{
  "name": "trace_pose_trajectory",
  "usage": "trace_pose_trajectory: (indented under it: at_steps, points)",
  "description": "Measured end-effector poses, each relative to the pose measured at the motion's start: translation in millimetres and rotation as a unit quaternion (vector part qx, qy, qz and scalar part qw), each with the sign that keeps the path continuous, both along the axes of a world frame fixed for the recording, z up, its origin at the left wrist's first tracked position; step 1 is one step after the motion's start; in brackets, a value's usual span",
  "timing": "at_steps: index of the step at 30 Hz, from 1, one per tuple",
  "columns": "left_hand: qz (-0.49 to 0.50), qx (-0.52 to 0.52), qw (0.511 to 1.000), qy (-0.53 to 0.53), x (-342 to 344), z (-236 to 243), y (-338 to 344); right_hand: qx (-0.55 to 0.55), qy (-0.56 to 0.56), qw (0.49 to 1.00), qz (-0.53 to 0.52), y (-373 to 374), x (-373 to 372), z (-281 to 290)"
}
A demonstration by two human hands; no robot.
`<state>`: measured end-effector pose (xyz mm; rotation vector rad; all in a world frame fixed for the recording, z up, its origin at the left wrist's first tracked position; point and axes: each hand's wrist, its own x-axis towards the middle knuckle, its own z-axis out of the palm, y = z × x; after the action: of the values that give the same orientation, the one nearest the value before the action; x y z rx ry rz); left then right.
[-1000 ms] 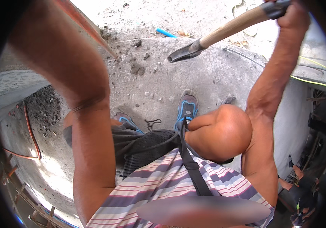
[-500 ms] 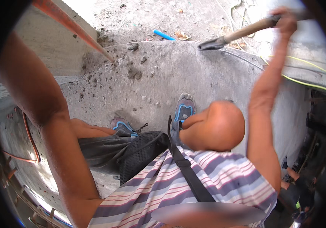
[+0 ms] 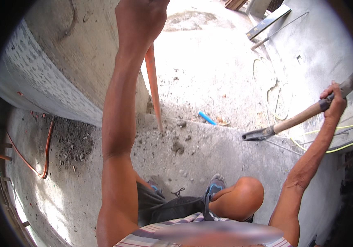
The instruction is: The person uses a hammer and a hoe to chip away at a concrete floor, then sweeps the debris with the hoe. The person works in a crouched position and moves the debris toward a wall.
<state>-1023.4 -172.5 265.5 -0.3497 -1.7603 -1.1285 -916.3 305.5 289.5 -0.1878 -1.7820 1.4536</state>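
At the upper edge my left hand (image 3: 142,18) is closed in a fist, its fingers partly cut off by the picture's edge. An orange pole (image 3: 153,78) runs down from behind that fist and wrist, its lower end at the rubble-strewn floor. On the right, my right hand (image 3: 336,103) grips a shovel (image 3: 297,120) around the dark metal part of its shaft. The shovel's wooden handle slants down to the left and ends in a black forked grip. Its blade cannot be seen.
A concrete block wall (image 3: 90,53) stands at left. Loose crumbs and lumps (image 3: 178,147) lie on the concrete floor, near a short blue pipe (image 3: 207,118). A yellow hose (image 3: 275,88) coils by the right wall. An orange hose (image 3: 45,164) loops at far left.
The view has tipped up and left. My left hand has come into view at the pole, which stands steeper. My right hand and the shovel now appear lower and farther right.
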Motion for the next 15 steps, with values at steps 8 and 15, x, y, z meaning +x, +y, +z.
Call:
trace_pose_trajectory:
  at_steps: [8,15]
  points:
    - [0.014,-0.004,1.000,0.010,-1,-5,3,0.003,-0.057,0.995,-0.081,-33,4,-134]
    - [-0.056,0.046,0.997,0.040,-7,-3,-7,0.053,-0.032,0.997,0.037,4,3,-133]
